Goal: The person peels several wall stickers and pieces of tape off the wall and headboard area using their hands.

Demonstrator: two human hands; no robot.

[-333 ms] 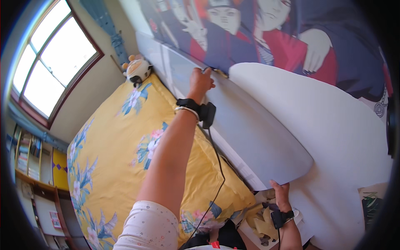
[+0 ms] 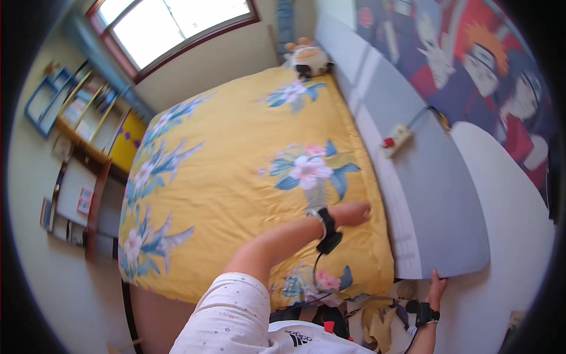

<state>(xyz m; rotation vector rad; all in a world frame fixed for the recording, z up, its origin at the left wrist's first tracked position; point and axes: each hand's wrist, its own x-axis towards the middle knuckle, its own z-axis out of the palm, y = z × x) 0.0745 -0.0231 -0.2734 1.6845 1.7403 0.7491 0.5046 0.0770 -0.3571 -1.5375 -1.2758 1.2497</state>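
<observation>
A yellow flowered quilt [image 2: 236,177] covers the bed, and a grey-blue headboard [image 2: 439,200] leans along its right side. At the headboard's near end my right hand [image 2: 436,290] grips the lower edge, thumb on the front face, the other fingers mostly hidden. My left hand [image 2: 352,213] is over the quilt near its right border, slightly blurred, fingers curled in with nothing visible in them. Upon the headboard lies a white power strip [image 2: 398,140] with a red spot; its cord [image 2: 420,117] runs to the wall side.
A plush toy [image 2: 309,61] sits at the bed's far right corner. Shelves [image 2: 88,112] stand along the left wall below the window [image 2: 183,26]. Assorted items [image 2: 377,324] lie on the floor by my right arm. An anime poster [image 2: 471,65] covers the right wall.
My left hand has come away from the headboard's wall-side edge and back over the quilt. The power strip now shows on the headboard. My view has turned left; my right hand keeps its grip.
</observation>
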